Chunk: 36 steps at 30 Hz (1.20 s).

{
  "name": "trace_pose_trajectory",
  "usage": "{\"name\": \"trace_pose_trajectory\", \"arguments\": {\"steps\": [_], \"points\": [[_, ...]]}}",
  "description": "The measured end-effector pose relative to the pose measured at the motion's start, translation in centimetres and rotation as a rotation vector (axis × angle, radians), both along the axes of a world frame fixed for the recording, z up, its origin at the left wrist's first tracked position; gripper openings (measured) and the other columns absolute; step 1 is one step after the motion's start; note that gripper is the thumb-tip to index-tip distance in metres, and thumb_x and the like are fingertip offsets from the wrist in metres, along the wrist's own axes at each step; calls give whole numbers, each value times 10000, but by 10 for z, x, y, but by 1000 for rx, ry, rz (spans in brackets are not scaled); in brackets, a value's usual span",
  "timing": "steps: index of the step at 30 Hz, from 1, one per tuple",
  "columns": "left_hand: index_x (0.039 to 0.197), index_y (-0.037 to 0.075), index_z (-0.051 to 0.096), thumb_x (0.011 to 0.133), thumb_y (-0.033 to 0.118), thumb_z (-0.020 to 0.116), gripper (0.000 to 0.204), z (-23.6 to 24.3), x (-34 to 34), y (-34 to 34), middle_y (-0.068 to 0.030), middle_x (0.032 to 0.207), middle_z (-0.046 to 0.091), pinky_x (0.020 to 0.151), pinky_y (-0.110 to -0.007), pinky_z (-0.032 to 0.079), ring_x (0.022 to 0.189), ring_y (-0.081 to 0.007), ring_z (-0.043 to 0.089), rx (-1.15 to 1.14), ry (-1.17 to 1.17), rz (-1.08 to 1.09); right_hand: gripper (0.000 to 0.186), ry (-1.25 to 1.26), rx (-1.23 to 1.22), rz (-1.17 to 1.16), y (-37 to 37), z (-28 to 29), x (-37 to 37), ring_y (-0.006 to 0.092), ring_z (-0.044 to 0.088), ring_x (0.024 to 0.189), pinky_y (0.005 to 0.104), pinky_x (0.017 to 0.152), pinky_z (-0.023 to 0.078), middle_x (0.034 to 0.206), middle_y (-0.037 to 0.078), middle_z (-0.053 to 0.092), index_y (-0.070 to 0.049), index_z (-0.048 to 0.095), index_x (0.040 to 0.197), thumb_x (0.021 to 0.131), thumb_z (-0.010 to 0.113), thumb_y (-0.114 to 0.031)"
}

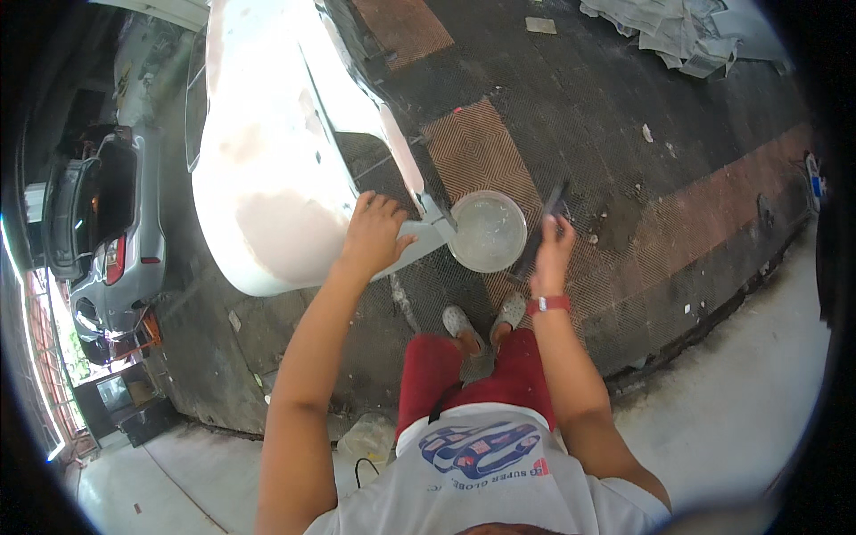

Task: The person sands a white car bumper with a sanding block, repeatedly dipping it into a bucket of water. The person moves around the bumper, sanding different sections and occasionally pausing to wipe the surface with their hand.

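Left hand [379,234] at the white car panel's [267,192] edge, thumb spread from fingers, contact unclear. Right hand [555,250] pinching 1 dark strip [530,255], blurred, just right of 1 round bucket [488,230] of cloudy water.

Panel [276,214] matt, perhaps, under glare; bucket [489,269] plastic; floor tiles [477,147] ribbed.

Dark strip [556,198] slants; large white panel [267,169] is beige-patched.
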<state>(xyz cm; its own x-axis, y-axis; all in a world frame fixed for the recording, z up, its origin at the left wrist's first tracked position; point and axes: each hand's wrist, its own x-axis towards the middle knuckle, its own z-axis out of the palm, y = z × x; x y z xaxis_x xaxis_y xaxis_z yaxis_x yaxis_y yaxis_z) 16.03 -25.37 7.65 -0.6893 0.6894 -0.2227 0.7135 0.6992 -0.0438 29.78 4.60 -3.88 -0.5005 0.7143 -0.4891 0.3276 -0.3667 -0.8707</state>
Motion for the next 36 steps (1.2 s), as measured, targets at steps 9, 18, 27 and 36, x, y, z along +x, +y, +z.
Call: {"name": "trace_pose_trajectory", "arguments": {"steps": [9,18,27,36], "points": [[1221,61,837,956,527,833,536,46,-53,-11,-134,1331,755,1420,-603,119,1452,-325,588,-18,69,-85,548,432,628,652,-89,123,-94,464,641,1349,501,1156,519,1439,243,675,-41,611,1523,1034,787,-211],[953,133,911,875,550,890,424,50,-59,-9,2,950,819,1434,-631,21,1291,-235,661,-130,-2,-182,611,289,840,659,-125,106,-127,502,558,1450,566,1223,457,1619,279,564,-158,570,1672,1090,724,-260],[902,119,902,878,436,912,318,40,-52,-8,-23,958,818,1440,-600,24,1246,-238,673,-111,-36,-115,580,261,987,648,-128,111,-148,493,590,1406,540,1190,483,1634,264,566,-168,592,1667,1099,697,-221],[935,96,899,896,453,895,360,45,-49,-7,-35,948,805,1435,-609,27,1220,-243,672,-129,-43,-83,665,277,1041,828,-128,92,-88,541,561,1421,571,1180,487,1662,284,498,-178,508,1723,1089,710,-187]]}}
